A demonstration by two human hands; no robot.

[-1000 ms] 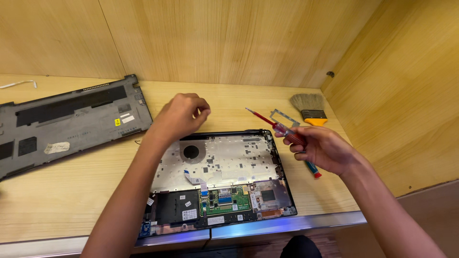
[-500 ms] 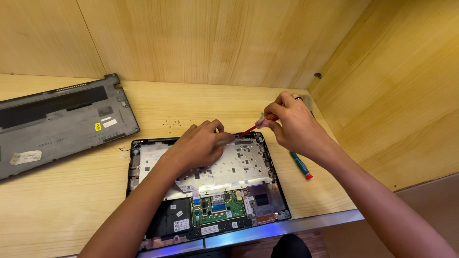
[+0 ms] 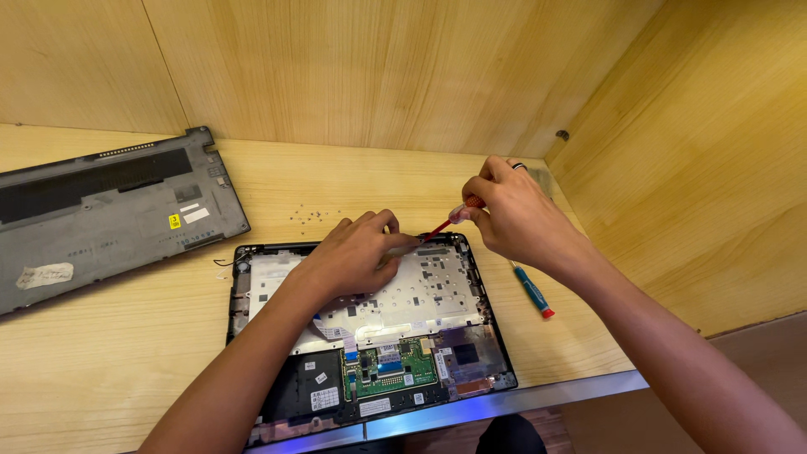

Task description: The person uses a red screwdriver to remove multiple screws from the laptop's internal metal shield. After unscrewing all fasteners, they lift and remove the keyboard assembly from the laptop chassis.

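Both hands have barely shifted: left hand [image 3: 357, 252] presses flat, fingers spread, on the opened laptop [image 3: 370, 336]; right hand [image 3: 513, 210] pinches a red screwdriver [image 3: 445, 223]. Nearby, the grey cover [image 3: 101, 210] bears a small yellow square label [image 3: 175, 221].

- Your left hand [image 3: 349, 256] is lying palm down, fingers stretching toward your right hand.
- Your right hand [image 3: 513, 214] is pinching with curled fingertips, wrist raised, forearm angling in from the lower right.
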